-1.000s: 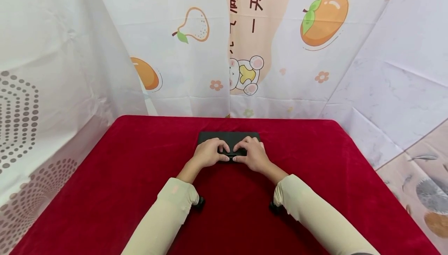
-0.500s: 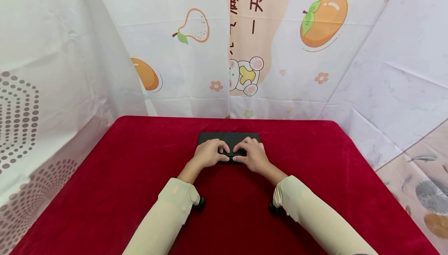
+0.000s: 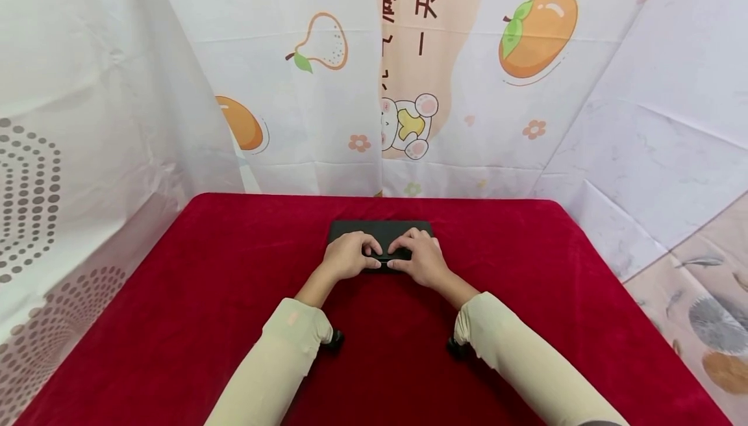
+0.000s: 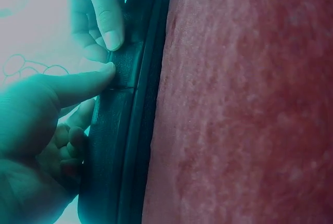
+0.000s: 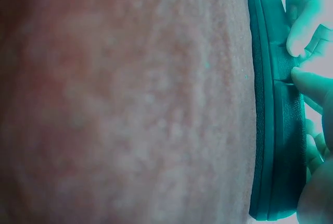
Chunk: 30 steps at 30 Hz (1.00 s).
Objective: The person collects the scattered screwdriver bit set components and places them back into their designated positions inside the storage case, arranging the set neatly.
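A flat black case (image 3: 380, 226) with a textured surface lies on the red cloth, its long side facing me. My left hand (image 3: 346, 256) and right hand (image 3: 426, 258) meet at the middle of its front, fingers curled over the top and thumbs at the front edge. Close up in the left wrist view, both thumb tips touch a short tab (image 4: 128, 67) in the middle of the case's front. The right wrist view shows the same tab (image 5: 283, 63) between two seam lines. The lid looks closed. What lies inside is hidden.
Red velvet cloth (image 3: 193, 309) covers the table. Printed white curtains (image 3: 280, 121) hang behind the far edge and along both sides. A small dark device sits under each cream sleeve (image 3: 286, 335) at the wrist.
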### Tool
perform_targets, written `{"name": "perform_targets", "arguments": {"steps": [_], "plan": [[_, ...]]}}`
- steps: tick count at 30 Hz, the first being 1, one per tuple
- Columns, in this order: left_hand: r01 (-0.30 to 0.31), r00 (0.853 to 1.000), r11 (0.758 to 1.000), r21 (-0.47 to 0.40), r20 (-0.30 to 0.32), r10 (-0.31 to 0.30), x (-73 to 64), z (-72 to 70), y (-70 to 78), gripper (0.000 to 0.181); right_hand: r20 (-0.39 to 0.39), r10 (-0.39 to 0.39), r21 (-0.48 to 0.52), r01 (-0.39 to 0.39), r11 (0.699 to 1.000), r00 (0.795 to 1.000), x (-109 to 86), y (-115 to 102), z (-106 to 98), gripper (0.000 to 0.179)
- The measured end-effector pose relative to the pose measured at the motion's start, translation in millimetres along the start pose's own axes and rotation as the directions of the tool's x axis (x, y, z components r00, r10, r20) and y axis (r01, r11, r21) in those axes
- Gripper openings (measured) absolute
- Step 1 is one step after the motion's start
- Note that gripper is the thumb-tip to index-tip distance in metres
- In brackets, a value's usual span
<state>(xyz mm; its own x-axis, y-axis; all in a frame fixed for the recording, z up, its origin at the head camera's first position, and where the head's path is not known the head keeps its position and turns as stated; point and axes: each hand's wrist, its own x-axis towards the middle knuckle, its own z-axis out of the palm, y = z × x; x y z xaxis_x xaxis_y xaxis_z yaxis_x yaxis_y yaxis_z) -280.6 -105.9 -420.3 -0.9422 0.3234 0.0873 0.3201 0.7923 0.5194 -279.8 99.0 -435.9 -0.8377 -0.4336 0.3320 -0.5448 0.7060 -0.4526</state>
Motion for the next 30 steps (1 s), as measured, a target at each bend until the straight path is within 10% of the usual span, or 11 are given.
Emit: {"name": "perform_targets", "arguments": {"steps": [9, 16, 30], "plan": [[-0.062, 0.998, 0.992, -0.113, -0.032, 0.059, -0.4, -3.5, -5.9, 0.016, 0.001, -0.039, -0.01, 0.039, 0.999, 0.999, -6.6, 18, -12, 0.022], [-0.15, 0.983, 0.989, -0.001, -0.109, 0.149, -9.5, -5.3, -21.5, 0.02, 0.006, -0.078, -0.063, 0.078, 0.995, 0.997, -15.6, 32, -23, 0.023], [-0.105, 0.989, 0.994, 0.042, -0.102, 0.109, -34.5, -48.2, -90.3, 0.037, 0.038, -0.001, -0.114, 0.005, 0.993, 0.999, -34.5, 59, -43, 0.048]]}}
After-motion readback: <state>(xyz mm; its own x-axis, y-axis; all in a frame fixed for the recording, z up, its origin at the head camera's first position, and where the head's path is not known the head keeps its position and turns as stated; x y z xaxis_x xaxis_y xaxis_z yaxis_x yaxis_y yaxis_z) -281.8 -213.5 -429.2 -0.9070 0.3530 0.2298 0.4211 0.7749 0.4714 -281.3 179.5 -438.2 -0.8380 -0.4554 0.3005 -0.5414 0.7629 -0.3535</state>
